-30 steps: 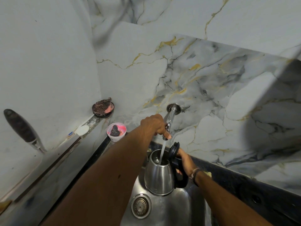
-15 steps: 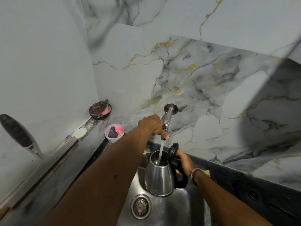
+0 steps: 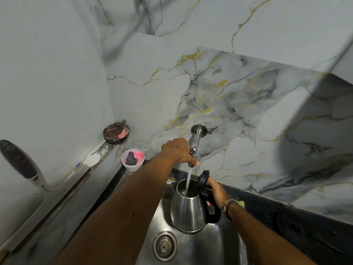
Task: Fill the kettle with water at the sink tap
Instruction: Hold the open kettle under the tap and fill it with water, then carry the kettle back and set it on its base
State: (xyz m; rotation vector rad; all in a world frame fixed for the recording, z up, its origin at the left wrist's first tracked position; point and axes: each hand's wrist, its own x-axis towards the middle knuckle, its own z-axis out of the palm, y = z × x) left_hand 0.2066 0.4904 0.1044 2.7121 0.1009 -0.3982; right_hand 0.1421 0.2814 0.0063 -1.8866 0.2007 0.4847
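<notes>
Stainless steel kettle [image 3: 188, 211] hangs over the sink [image 3: 215, 243], directly under the tap [image 3: 195, 145], lid [image 3: 202, 178] flipped up, a stream of water [image 3: 188, 180] running into its mouth. No brand or writing is legible on it. Your right hand [image 3: 216, 194] is wrapped around the black handle at the kettle's right. Your left hand [image 3: 177, 151] is closed on the tap lever above the kettle, forearm fully extended. Left of the kettle, a pink tub [image 3: 132, 159] sits on the ledge; marble-pattern wall panels [image 3: 238, 104] stand behind.
</notes>
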